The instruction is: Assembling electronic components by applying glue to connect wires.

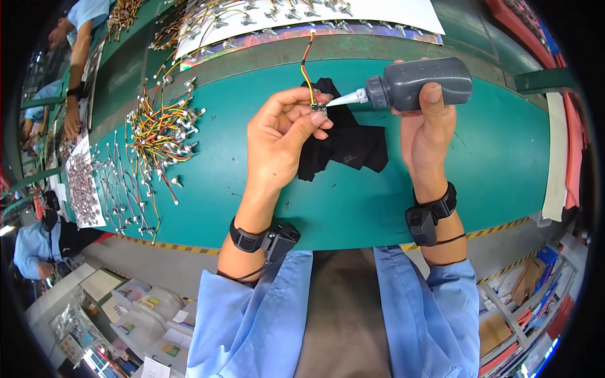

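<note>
My left hand (276, 138) pinches a small potentiometer (319, 108) between thumb and fingers. Its red, yellow and black wires (305, 66) rise to a white plug at the top. In my right hand (427, 135) lies a dark grey squeeze bottle (450, 75), tipped sideways and gripped by thumb and fingers. The bottle's white tapered nozzle (345, 99) points left, its tip at or very near the potentiometer; whether they touch I cannot tell. Beneath both hands a black cloth (356, 146) is spread on the green table (491, 170).
A heap of wired potentiometers (161, 129) lies on the left, beside loose wired parts (123, 189) and a white sheet of small metal pieces (85, 192). Rows of potentiometers stand on a white board (372, 16) at the back. Other people (41, 246) are at far left.
</note>
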Motion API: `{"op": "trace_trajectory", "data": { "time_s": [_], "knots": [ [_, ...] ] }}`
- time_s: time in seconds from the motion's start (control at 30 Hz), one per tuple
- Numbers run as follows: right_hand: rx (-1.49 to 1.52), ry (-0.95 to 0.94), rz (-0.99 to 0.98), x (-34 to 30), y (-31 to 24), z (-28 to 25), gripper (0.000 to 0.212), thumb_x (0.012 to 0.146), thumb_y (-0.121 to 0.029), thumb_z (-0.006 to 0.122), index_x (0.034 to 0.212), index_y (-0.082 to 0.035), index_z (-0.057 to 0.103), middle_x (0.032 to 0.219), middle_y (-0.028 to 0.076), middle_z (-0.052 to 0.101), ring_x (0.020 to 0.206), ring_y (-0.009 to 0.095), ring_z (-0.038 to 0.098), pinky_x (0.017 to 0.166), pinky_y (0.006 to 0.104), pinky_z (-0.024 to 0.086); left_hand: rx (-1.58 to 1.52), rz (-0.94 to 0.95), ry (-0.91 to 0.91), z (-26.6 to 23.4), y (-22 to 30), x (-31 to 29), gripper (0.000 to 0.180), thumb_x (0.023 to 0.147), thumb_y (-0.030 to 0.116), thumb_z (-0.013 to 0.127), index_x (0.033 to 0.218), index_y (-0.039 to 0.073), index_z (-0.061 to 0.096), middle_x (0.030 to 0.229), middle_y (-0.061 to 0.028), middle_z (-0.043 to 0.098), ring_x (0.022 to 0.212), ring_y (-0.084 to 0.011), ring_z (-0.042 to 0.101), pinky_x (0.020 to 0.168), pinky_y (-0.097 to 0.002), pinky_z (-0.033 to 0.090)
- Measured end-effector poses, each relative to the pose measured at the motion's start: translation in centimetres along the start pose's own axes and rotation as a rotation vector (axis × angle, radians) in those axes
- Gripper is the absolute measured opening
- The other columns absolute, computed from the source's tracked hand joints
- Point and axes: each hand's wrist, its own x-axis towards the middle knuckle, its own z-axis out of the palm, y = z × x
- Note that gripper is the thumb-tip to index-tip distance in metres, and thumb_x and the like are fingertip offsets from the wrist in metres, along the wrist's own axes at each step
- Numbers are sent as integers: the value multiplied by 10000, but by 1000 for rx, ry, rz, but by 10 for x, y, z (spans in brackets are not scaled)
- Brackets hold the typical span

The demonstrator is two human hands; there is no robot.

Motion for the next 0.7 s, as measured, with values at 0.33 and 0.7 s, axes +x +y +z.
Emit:
{"op": "trace_trajectory", "data": {
  "time_s": [0.33,0.7],
  "knots": [
    [115,66,54,18,6,-13,358,855,-374,514,963,-32,511,927,85,585,668,112,499,549,230,376,18,14,-15,1,6,6,230,797,-50,539,1023,-50,496,973,-149,592,743,-158,587,634,-250,492],
    [700,159,247,55,4,-49,355,879,-393,457,889,-44,518,766,30,544,558,91,395,507,216,337,36,58,67,-8,6,14,204,787,-56,553,983,-47,499,950,-146,591,731,-161,589,632,-251,496]
  ]
}}
